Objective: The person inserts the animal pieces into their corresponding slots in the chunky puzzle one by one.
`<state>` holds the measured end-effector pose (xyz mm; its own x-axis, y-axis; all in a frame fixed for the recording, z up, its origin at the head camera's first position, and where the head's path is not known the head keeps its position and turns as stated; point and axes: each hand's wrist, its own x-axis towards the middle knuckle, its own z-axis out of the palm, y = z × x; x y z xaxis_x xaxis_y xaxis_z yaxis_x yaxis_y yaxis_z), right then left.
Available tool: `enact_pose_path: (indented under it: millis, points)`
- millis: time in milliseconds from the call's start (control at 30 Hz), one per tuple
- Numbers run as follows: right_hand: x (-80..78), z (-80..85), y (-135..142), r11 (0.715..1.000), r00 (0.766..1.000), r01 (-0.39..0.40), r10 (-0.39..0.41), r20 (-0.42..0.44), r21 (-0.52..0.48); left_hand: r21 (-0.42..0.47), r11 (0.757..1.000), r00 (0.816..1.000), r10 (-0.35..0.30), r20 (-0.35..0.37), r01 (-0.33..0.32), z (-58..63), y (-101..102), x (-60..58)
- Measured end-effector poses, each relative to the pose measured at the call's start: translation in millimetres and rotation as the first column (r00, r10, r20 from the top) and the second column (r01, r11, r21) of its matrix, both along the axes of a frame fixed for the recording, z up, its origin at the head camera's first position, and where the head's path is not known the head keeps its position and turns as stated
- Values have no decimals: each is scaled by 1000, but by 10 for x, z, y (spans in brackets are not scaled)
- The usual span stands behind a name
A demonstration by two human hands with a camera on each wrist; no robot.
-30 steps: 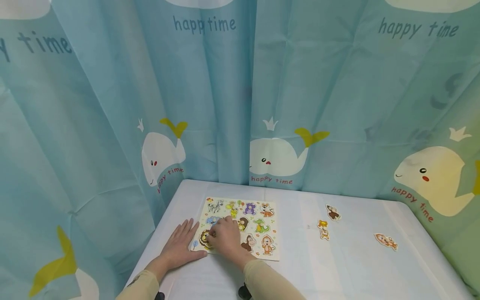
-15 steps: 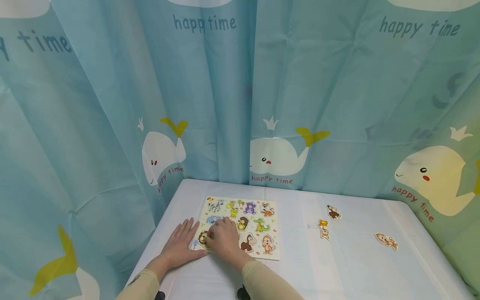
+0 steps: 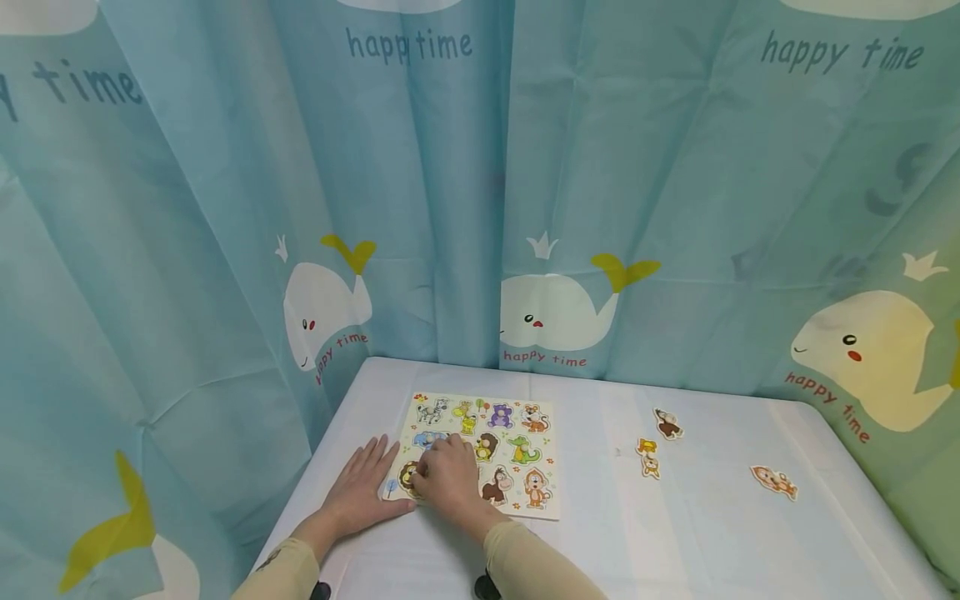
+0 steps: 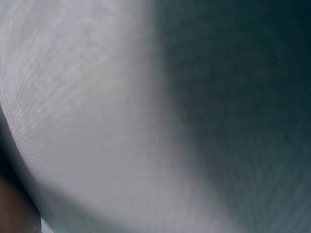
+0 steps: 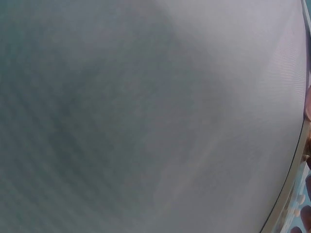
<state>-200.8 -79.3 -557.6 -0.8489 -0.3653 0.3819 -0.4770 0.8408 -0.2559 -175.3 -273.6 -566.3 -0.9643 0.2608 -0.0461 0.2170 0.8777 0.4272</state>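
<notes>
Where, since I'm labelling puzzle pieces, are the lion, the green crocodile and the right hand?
Lion (image 3: pixel 408 477): head view, maned head.
Green crocodile (image 3: pixel 527 454): head view, its body.
Right hand (image 3: pixel 452 473): head view, its back.

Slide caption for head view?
Right hand's grip at a brown-maned lion piece on a cream rectangular puzzle board, three animal cutouts to its right.

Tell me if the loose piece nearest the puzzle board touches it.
Apart. The head view plainly shows white tabletop between that loose piece and the right edge of the puzzle board.
</notes>
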Motion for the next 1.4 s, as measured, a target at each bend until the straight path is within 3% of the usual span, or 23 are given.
enact_pose_path:
  millis: [400,833,967,1200,1400]
  points:
    - [3,7,-4,1000,997,14,-13,74,-12,-43,999,998,18,54,-16,25,16,-23]
    - [-21,21,25,1000,998,-18,16,66,25,3,1000,997,25,71,-25,57,38,-26]
    - [-24,35,68,999,993,-48,47,112,12,8,1000,997,26,67,-27,43,43,-33]
    - [-46,148,323,990,967,-100,119,226,-96,10,999,996,34,80,-35,45,62,-16]
    - [-142,312,708,981,970,-91,126,207,-173,-2,999,996,45,82,-45,55,60,2]
